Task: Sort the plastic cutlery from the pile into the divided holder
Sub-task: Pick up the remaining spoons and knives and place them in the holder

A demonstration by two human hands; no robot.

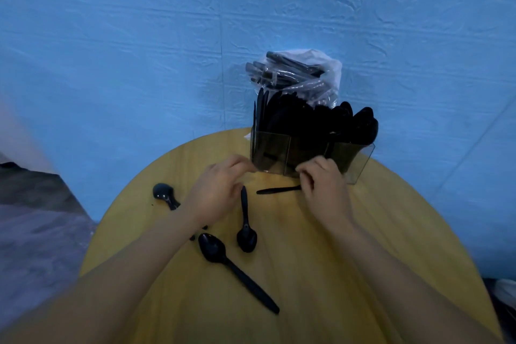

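Held piece: a black utensil [279, 190] lies level, sticking out from the right hand [325, 186] toward the left hand; which type it is we cannot tell, the far end being inside the grip.
Long axis: roughly sideways across our view, crosswise to the upright slots of the holder [360, 162].
Holder from grip: just beyond the right knuckles, touching or nearly so; already packed with black cutlery.
Right hand grip: fingers curled, pinching one end of the utensil.
Left hand [220, 193]: fingers bent loosely near a faint clear scrap, perhaps a wrapper; whether it pinches anything we cannot tell.
Loose spoons: one [245, 220] just beside the left hand, one [234, 265] nearer us by the left forearm, one [164, 195] out past the left wrist.
Nearer hand: right for the holder, left for the spoons.
Our judgement: the utensil must be tipped upright before it drops in.
Behind holder: bag of wrapped cutlery [296, 72].
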